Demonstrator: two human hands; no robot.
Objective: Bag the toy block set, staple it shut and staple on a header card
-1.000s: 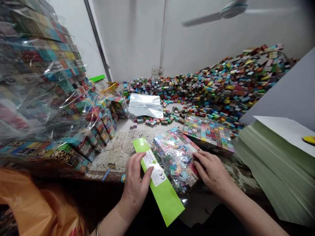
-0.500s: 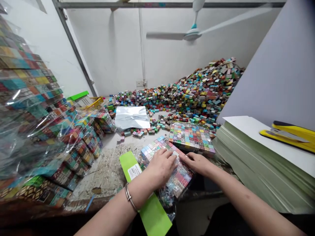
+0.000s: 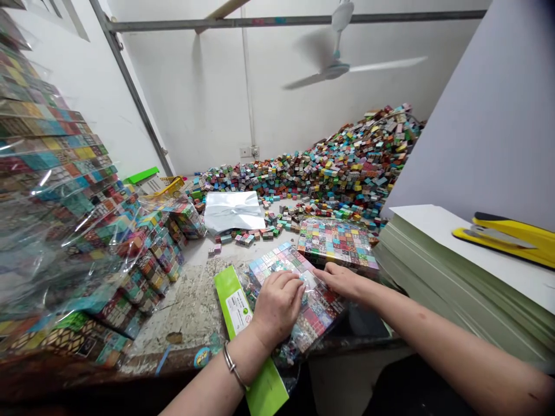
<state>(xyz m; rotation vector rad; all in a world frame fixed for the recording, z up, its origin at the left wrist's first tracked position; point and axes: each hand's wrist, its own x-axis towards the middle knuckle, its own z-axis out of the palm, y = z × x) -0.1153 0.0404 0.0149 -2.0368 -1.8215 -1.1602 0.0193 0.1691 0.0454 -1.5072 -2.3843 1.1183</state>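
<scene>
A block of many small colourful boxes point(image 3: 318, 320) in clear film lies slanted at the table's front edge. My left hand point(image 3: 280, 303) rests on its left part, fingers bent and pressed together; what they pinch, if anything, is hidden. My right hand point(image 3: 340, 280) touches the block's upper right side, its fingers partly folded and the index finger stretched out. Under my left forearm a bright green card point(image 3: 229, 289) with a white label sticks out along the block's left side. Just behind, another wrapped block point(image 3: 338, 240) lies flat.
Wrapped stacks point(image 3: 87, 190) rise at the left. A silver sheet point(image 3: 234, 211) lies mid-table before a heap of small boxes point(image 3: 355, 156). At the right, a paper stack point(image 3: 433, 260) carries a yellow cutter point(image 3: 511, 234). A yellow basket point(image 3: 171, 186) stands behind.
My left hand has curled its fingers more and moved slightly down and left. My right hand has shifted slightly up the block's side. The green card's lower end has moved left.
</scene>
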